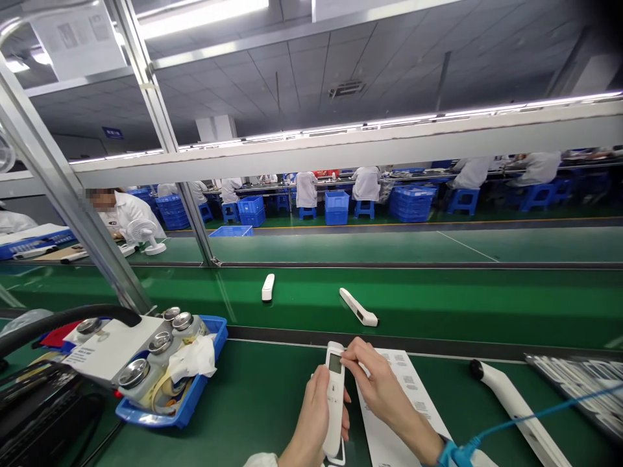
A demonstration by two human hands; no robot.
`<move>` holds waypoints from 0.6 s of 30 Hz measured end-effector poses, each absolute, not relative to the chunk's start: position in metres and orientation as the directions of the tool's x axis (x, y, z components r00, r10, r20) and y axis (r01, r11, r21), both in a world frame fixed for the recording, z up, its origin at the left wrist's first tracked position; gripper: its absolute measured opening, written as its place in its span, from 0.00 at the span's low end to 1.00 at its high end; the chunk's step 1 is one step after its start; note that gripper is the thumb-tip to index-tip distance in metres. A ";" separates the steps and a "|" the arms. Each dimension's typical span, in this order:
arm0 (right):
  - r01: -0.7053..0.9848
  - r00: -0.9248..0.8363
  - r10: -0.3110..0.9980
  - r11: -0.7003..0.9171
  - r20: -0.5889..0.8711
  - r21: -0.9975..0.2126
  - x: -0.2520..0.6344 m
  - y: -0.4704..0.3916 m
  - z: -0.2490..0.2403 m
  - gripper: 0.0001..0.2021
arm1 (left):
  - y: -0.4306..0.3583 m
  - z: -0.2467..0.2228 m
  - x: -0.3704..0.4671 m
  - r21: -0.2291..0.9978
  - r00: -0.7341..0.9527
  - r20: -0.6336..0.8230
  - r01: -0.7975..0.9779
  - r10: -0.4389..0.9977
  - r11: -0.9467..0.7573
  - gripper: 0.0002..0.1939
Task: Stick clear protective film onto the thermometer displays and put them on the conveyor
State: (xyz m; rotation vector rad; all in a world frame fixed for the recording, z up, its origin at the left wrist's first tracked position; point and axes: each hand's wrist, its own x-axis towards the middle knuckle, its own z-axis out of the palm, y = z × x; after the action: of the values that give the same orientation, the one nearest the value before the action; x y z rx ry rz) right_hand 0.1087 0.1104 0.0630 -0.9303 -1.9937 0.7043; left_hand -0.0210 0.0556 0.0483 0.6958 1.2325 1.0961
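A white handheld thermometer with a small grey display near its top end stands nearly upright in my left hand, whose thumb and fingers wrap round its sides. My right hand is at the display's right edge, thumb and forefinger pinched together there. Whatever lies between those fingertips is too small to make out. Below the thermometer's lower end shows part of another white, dark-edged piece. Under my right forearm lies a printed white sheet. A blue band with a coiled cord circles my right wrist.
Two similar white devices lie on the green belt ahead. To the left, a blue tray holds several metal-capped bottles. A larger white device and striped strips lie right. Co-workers sit beyond.
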 end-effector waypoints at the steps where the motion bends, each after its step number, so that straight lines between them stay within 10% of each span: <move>1: 0.358 -0.419 0.788 0.599 0.450 -0.716 0.110 0.111 0.062 0.13 | 0.056 0.048 -0.021 0.893 -0.038 -0.377 -0.280 0.925 0.352 0.40; 18: 0.101 -0.401 0.879 0.321 0.257 -0.942 0.112 0.125 0.059 0.14 | 0.056 0.045 -0.020 0.944 0.025 -0.252 -0.211 0.967 0.252 0.26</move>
State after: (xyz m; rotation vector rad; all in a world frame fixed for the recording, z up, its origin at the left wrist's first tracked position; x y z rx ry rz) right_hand 0.1122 0.1245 0.0585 -0.8825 -1.7460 1.1644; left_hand -0.0197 0.0561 0.0452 0.8657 1.1636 1.1156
